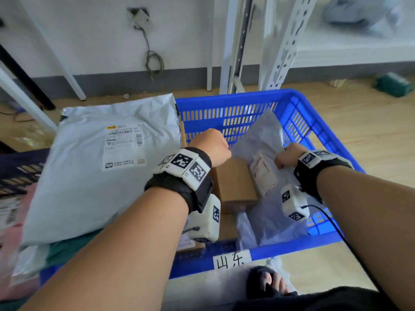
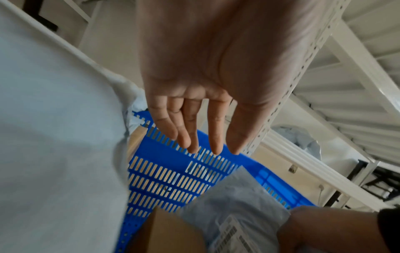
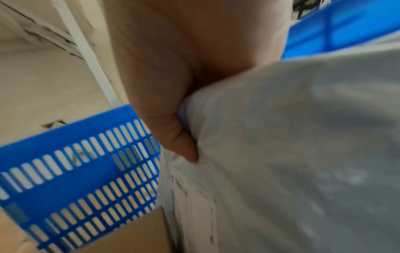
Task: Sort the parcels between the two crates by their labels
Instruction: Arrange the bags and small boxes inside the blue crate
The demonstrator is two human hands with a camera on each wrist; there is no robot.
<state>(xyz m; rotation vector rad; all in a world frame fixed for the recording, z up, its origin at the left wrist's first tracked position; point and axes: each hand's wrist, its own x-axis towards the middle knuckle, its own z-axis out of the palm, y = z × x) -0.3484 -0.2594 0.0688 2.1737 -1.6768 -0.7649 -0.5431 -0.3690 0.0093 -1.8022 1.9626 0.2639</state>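
Observation:
A blue slotted crate (image 1: 314,122) with a handwritten label (image 1: 231,260) on its near wall holds a brown cardboard box (image 1: 235,182) and a grey poly mailer (image 1: 265,140). My right hand (image 1: 289,156) grips that mailer by its edge; the thumb (image 3: 184,145) presses into the plastic (image 3: 303,154). My left hand (image 1: 213,144) hovers above the box with straight fingers (image 2: 194,128) and holds nothing. A large white poly parcel (image 1: 101,171) with a printed label (image 1: 124,144) lies on the left, overlapping the crate's left rim.
More parcels, pink and green, lie under the large white one at the left edge (image 1: 13,232). White metal shelving uprights (image 1: 285,41) stand behind the crate. Wood floor (image 1: 370,142) lies to the right. A sandalled foot (image 1: 269,281) is near the crate's front.

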